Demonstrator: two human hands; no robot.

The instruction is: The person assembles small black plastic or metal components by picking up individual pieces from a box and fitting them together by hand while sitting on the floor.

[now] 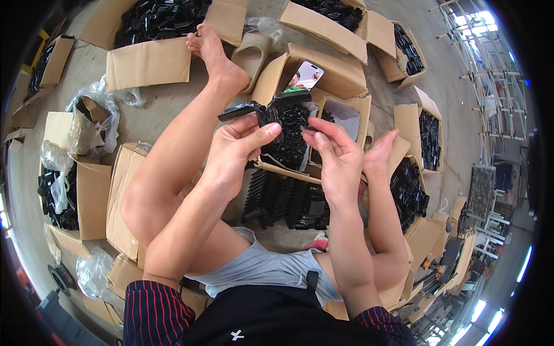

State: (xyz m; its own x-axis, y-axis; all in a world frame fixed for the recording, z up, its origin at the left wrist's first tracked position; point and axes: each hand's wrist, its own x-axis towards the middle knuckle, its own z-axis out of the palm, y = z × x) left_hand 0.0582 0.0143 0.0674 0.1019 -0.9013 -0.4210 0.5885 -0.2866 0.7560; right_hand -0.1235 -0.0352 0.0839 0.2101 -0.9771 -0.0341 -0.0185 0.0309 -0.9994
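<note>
My left hand is closed on a black, branching plastic bracket, raised in front of me with its arms spreading left and right. To its right, my right hand pinches a small dark piece between thumb and fingers; its exact kind is too small to make out. The hands are apart. Behind and below them stands a cardboard box divided into compartments, holding many small black parts. Between my legs, rows of similar black plastic pieces lie stacked on the near side of that box.
A lit phone leans inside the box's far flap. Open cartons of black parts surround me, including one at far left and one at right. Clear plastic bags lie left; a slipper lies by my left foot. Metal racks stand far right.
</note>
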